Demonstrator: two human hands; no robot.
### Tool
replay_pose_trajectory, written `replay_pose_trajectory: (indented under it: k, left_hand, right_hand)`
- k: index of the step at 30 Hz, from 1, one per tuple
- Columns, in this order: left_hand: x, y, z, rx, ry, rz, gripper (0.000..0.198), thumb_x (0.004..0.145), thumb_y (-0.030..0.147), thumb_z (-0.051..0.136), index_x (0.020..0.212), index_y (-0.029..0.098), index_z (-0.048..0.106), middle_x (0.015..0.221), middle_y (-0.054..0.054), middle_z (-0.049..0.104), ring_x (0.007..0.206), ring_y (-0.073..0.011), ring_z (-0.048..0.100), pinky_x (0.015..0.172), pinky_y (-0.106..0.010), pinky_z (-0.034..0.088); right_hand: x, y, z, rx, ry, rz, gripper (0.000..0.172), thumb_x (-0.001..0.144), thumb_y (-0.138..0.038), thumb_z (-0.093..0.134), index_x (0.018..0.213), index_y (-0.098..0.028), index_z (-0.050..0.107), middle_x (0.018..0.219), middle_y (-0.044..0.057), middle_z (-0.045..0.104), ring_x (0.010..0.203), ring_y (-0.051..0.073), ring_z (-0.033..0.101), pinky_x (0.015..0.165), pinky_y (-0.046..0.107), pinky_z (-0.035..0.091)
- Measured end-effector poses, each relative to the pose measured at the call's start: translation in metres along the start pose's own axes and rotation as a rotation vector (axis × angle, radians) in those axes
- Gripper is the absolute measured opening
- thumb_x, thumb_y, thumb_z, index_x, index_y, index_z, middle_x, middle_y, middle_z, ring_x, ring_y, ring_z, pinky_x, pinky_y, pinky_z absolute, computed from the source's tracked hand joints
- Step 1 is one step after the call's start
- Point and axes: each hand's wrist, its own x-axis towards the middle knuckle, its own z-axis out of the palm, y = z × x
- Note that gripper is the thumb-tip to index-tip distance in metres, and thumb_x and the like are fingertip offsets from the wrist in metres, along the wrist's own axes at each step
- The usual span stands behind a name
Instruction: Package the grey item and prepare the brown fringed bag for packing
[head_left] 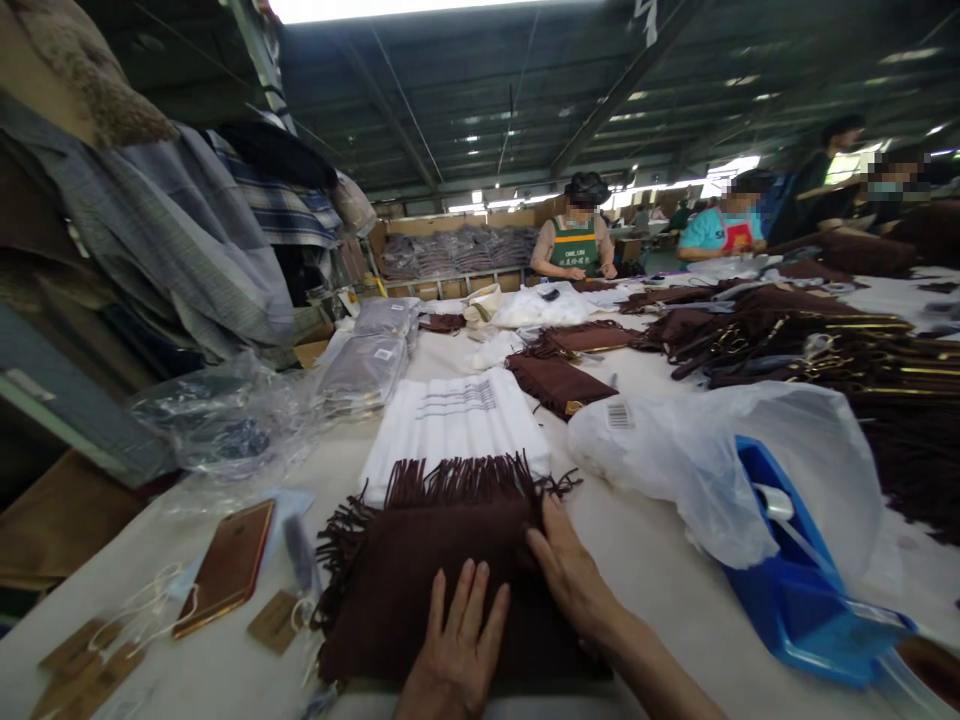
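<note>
A dark brown fringed bag lies flat on the table before me, its strips of fringe spread along the far and left edges. My left hand rests palm down on its front, fingers stretched out. At the bag's right side, my right hand lies along the edge near the far corner, fingers extended and thumb apart. Just beyond the fringe is a stack of white sheets with grey print. A tag on a white string lies to the left of the bag.
On the left are a phone, more brown tags and clear plastic bags. A blue tape dispenser and a white plastic bag stand right. Brown bags are piled farther right. Co-workers work across the table.
</note>
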Motion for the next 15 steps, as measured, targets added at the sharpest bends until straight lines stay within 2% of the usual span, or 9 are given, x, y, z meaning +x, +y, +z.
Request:
replay_pose_trajectory:
  k: [3, 6, 8, 12, 15]
  left_hand:
    - [0.000, 0.006, 0.006, -0.008, 0.091, -0.023, 0.041, 0.089, 0.020, 0.040, 0.129, 0.014, 0.047, 0.126, -0.017, 0.055, 0.128, -0.0345, 0.038, 0.108, -0.058, 0.020]
    - [0.000, 0.008, 0.009, -0.032, 0.145, -0.032, 0.037, 0.089, 0.021, 0.038, 0.123, 0.012, 0.053, 0.123, -0.017, 0.058, 0.124, -0.0341, 0.043, 0.108, -0.057, 0.020]
    - [0.002, 0.008, 0.009, -0.052, 0.167, -0.036, 0.037, 0.090, 0.021, 0.035, 0.121, 0.012, 0.054, 0.125, -0.017, 0.057, 0.123, -0.0331, 0.045, 0.108, -0.057, 0.019]
    - [0.006, 0.011, 0.007, -0.046, 0.157, -0.039, 0.037, 0.091, 0.021, 0.034, 0.120, 0.012, 0.055, 0.125, -0.016, 0.057, 0.119, -0.0332, 0.050, 0.106, -0.058, 0.021]
    - [0.014, 0.028, 0.008, 0.023, 0.192, -0.072, 0.037, 0.092, 0.026, 0.034, 0.121, 0.016, 0.055, 0.122, -0.014, 0.060, 0.114, -0.0318, 0.054, 0.101, -0.060, 0.028]
  right_hand:
    - [-0.004, -0.008, 0.021, -0.236, -0.085, -0.064, 0.051, 0.081, -0.027, 0.046, 0.129, -0.007, 0.049, 0.140, 0.015, 0.039, 0.134, 0.028, 0.025, 0.111, 0.050, 0.019]
    - [-0.008, -0.017, 0.040, -0.404, -0.099, -0.071, 0.052, 0.083, -0.020, 0.036, 0.129, 0.001, 0.045, 0.140, 0.022, 0.035, 0.134, 0.032, 0.022, 0.109, 0.054, 0.020]
    - [-0.010, -0.023, 0.047, -0.479, -0.099, -0.083, 0.053, 0.082, -0.017, 0.034, 0.130, 0.003, 0.044, 0.140, 0.023, 0.035, 0.134, 0.032, 0.022, 0.109, 0.055, 0.021]
    - [-0.014, -0.020, 0.048, -0.535, -0.125, -0.154, 0.053, 0.083, -0.017, 0.029, 0.131, -0.001, 0.044, 0.140, 0.017, 0.038, 0.134, 0.028, 0.028, 0.110, 0.051, 0.024]
    - [-0.020, 0.001, 0.040, -0.527, -0.122, -0.235, 0.052, 0.086, -0.023, 0.027, 0.132, -0.006, 0.044, 0.139, 0.016, 0.042, 0.133, 0.027, 0.031, 0.107, 0.054, 0.028]
